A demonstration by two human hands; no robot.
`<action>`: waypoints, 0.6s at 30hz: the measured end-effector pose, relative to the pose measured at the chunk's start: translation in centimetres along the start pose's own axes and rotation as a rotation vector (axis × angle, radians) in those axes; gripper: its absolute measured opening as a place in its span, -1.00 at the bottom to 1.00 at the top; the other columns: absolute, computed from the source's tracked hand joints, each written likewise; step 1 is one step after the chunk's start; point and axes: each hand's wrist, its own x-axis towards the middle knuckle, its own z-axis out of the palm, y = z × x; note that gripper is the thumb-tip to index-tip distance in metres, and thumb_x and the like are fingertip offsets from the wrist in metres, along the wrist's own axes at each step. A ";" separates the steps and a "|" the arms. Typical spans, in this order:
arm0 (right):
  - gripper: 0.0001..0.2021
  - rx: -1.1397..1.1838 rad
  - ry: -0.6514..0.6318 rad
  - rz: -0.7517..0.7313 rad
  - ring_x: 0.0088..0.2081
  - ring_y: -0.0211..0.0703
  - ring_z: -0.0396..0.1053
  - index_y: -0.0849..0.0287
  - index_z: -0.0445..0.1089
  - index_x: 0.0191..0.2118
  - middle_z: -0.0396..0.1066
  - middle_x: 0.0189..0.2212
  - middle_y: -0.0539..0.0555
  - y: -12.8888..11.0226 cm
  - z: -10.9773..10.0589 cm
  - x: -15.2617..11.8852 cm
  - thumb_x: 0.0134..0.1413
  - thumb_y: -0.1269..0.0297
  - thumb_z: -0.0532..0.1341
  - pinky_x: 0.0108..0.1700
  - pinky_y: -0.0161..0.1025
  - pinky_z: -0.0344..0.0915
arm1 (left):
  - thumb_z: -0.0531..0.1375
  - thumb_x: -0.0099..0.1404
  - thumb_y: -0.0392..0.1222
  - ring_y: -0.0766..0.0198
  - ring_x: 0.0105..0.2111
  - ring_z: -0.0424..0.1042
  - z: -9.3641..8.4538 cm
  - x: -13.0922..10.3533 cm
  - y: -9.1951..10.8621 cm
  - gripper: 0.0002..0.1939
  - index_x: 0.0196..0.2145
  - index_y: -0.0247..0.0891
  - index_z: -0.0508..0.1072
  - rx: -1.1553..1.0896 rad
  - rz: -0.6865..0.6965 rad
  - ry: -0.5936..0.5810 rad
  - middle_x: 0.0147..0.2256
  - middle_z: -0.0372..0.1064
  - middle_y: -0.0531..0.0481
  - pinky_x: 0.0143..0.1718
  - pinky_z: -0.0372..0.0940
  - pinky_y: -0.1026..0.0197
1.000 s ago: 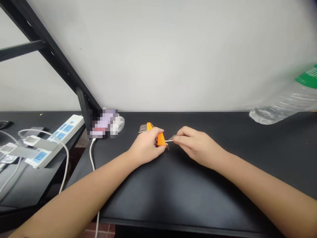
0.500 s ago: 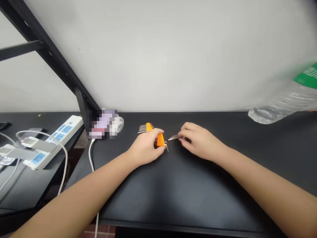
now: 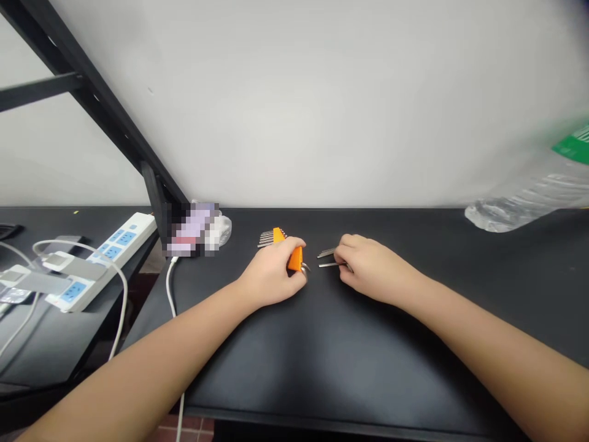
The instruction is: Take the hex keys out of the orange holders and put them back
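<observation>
My left hand [image 3: 275,273] is closed around an orange hex key holder [image 3: 295,259] above the black tabletop. Several silver hex keys [image 3: 265,239] stick out of the holder's far left side, and a bent key end [image 3: 305,269] shows at its near right end. To the right, my right hand [image 3: 368,267] is closed, its fingertips pinching a single hex key [image 3: 327,265] that points left toward the holder. Just beyond it, more hex keys [image 3: 326,252] poke out beside the fingers; whether the hand touches them is hidden.
A white power strip [image 3: 103,261] with plugged-in chargers and a looping white cable [image 3: 123,294] lies at the left. A black metal frame [image 3: 115,123] slants up beside a blurred-out item [image 3: 193,230]. A clear plastic bottle [image 3: 515,205] lies at the far right against the wall.
One hex key now sits apart from the bunch, nearer to me, in my right fingers. The right hand has shifted slightly right. My left hand keeps its hold on the holder.
</observation>
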 end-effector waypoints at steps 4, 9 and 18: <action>-0.89 0.102 -0.011 0.097 -0.38 -0.16 0.32 0.12 0.29 -0.39 0.37 -0.37 0.05 -0.6 -0.2 -0.2 0.07 0.48 0.20 -0.38 -0.23 0.20 | 0.22 0.19 -0.22 0.18 -0.30 0.49 -0.1 0.0 0.0 -0.51 0.10 -0.16 0.36 0.011 -0.003 -0.008 -0.23 0.50 0.01 -0.23 0.39 0.15; -0.89 0.334 0.119 0.018 -0.38 -0.21 0.32 0.11 0.32 -0.31 0.39 -0.34 0.02 -1.0 -0.3 -0.2 0.23 0.46 0.15 -0.32 -0.25 0.26 | 0.22 0.18 -0.24 0.17 -0.28 0.51 -0.1 0.1 0.1 -0.51 0.09 -0.16 0.37 0.012 -0.016 -0.010 -0.20 0.51 0.00 -0.24 0.38 0.17; -0.83 0.332 0.244 -0.089 -0.26 -0.14 0.40 0.13 0.43 -0.18 0.44 -0.20 0.12 -1.9 0.2 -0.4 0.38 0.39 0.08 -0.23 -0.20 0.34 | 0.22 0.17 -0.23 0.16 -0.30 0.50 -0.1 0.0 0.3 -0.51 0.08 -0.16 0.38 0.042 -0.001 -0.020 -0.25 0.50 0.02 -0.26 0.37 0.15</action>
